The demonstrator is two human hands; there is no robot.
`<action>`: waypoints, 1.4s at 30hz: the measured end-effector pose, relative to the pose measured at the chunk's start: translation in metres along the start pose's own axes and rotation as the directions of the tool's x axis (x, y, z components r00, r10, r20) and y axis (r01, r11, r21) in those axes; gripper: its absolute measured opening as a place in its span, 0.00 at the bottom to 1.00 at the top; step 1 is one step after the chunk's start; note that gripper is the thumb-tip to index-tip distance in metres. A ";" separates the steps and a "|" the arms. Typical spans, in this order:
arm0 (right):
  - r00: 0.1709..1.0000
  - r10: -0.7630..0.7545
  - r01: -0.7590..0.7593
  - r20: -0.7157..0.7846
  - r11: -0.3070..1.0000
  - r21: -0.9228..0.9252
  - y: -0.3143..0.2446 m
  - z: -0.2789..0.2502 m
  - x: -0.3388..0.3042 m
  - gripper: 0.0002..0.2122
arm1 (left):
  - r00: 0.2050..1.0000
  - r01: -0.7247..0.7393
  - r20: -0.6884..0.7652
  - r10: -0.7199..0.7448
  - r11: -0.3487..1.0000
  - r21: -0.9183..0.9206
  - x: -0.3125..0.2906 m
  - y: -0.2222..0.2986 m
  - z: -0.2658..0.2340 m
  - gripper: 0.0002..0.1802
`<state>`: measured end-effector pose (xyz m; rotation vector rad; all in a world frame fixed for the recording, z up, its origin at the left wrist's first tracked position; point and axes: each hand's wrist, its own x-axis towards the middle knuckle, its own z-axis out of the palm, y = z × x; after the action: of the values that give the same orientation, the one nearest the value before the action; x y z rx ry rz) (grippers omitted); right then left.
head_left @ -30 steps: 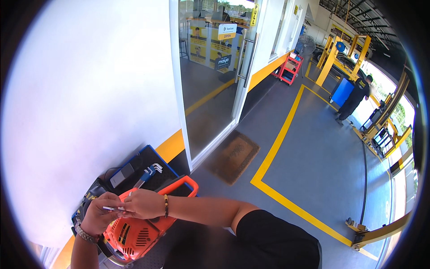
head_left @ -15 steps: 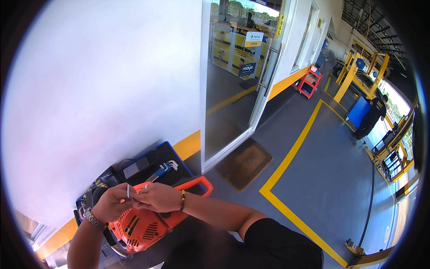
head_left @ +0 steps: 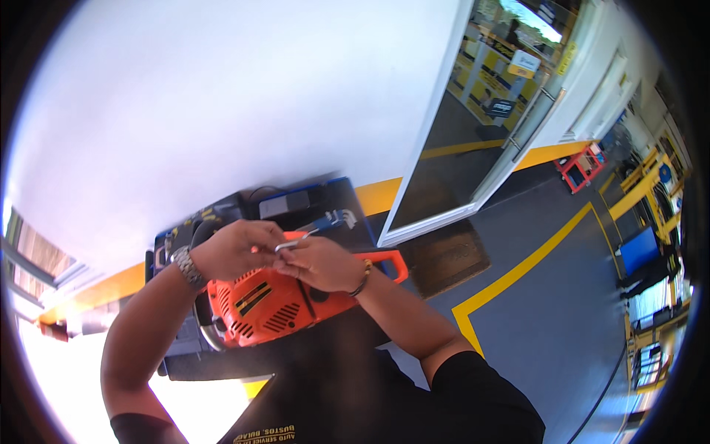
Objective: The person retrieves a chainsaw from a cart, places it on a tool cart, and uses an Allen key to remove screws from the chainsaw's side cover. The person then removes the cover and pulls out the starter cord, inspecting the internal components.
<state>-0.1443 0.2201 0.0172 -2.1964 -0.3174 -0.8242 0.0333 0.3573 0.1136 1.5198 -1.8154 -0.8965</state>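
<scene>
Both of my hands meet above an orange chainsaw (head_left: 277, 300), around a small, slim, silver metal piece (head_left: 297, 243). My left hand (head_left: 233, 253), with a metal watch at the wrist, is closed with its fingertips at one end of the piece. From the other side my right hand (head_left: 325, 265), a beaded bracelet at its wrist, pinches the same piece. The fingers hide part of it, so its exact kind cannot be made out. Just beyond my right hand lies a blue holder of hex keys (head_left: 334, 220). The chainsaw's vented housing faces up, its orange rear handle to the right.
The chainsaw rests on a black, blue-edged tool cart (head_left: 353, 200) against the white wall (head_left: 222, 96). To the right are a glass door (head_left: 473, 148), a brown doormat (head_left: 447, 259) and a red trolley (head_left: 580, 169). A person (head_left: 654, 270) stands beside a blue cabinet (head_left: 640, 250) at far right.
My view has swung left and down, so the scene sits farther right. My hands stay together over the chainsaw; the silver piece now lies flatter and points toward the hex keys.
</scene>
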 end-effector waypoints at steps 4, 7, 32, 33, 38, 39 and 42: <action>0.989 0.123 -0.126 0.082 0.992 0.025 -0.006 -0.010 0.004 0.07 | 0.988 0.149 -0.048 -0.143 0.979 0.139 0.002 0.004 -0.002 0.08; 0.990 0.128 -0.129 0.055 0.991 0.020 -0.004 -0.009 0.003 0.08 | 0.968 0.249 -0.068 -0.243 0.962 0.111 0.005 0.010 0.005 0.08; 0.974 0.226 -0.226 0.032 0.937 0.267 -0.017 -0.012 0.019 0.09 | 0.987 0.097 -0.129 -0.096 0.995 0.005 -0.002 0.001 -0.001 0.13; 0.976 0.211 -0.216 0.046 0.951 0.223 -0.015 -0.013 0.016 0.08 | 0.988 0.083 -0.132 -0.074 0.994 0.064 0.000 0.001 0.000 0.13; 0.950 0.248 -0.284 0.189 0.938 0.199 -0.015 -0.027 0.020 0.08 | 0.990 0.096 -0.095 -0.100 0.995 -0.038 0.002 0.013 -0.002 0.07; 0.919 0.271 -0.324 0.286 0.934 0.154 -0.016 -0.035 0.026 0.08 | 0.993 0.052 -0.105 -0.059 0.996 -0.070 -0.002 0.013 -0.003 0.07; 0.944 0.136 -0.217 0.302 0.942 0.255 -0.006 -0.036 0.030 0.08 | 0.996 0.030 -0.075 -0.040 0.992 -0.122 -0.002 0.006 -0.005 0.07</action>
<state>-0.1408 0.1972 0.0589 -2.0297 -0.3451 -0.3402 0.0341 0.3598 0.1216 1.4940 -1.6543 -0.9333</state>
